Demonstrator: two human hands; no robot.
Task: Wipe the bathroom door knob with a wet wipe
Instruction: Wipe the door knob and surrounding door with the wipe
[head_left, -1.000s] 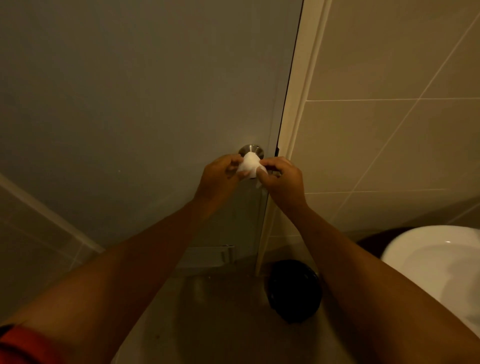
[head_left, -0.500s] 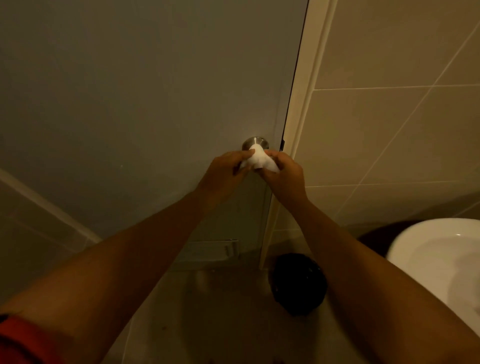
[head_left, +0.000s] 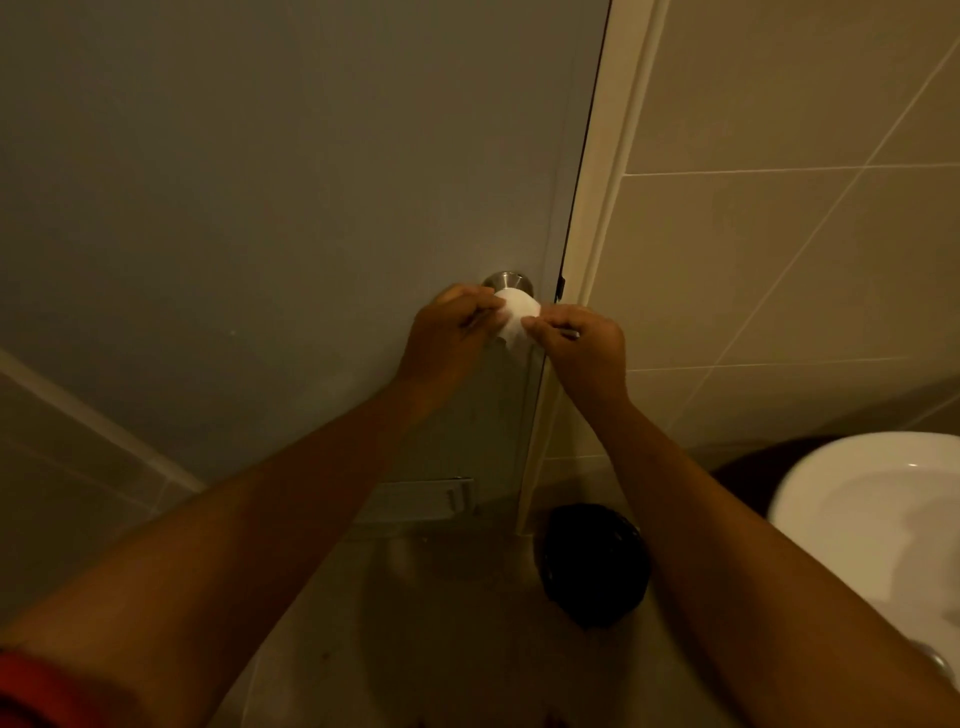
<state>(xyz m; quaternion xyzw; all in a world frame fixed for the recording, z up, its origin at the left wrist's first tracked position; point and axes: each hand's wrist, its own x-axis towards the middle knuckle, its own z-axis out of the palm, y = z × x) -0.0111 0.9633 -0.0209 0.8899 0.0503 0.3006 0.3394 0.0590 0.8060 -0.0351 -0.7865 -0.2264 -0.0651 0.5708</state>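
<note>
Dim, warm-lit bathroom interior. A grey-blue door (head_left: 260, 208) fills the far left; a cream door frame (head_left: 602, 208) runs along its right edge. Right of the frame, a wall of large beige tiles (head_left: 779, 260). Near right, a white basin (head_left: 857, 519). Below, a pale floor (head_left: 441, 649) bearing a round black bin (head_left: 595, 566).

Light: dim, warm amber throughout. My forearms read dark, nearly silhouetted. Brightest spots were the white wipe (head_left: 514, 312) at my fingertips and the basin (head_left: 852, 499) at right, with a small glint. The bin (head_left: 592, 564) sat almost black on the shadowed floor. Straight door-frame (head_left: 608, 208) lines leaned, wide-lens distortion; soft, grainy detail overall.
</note>
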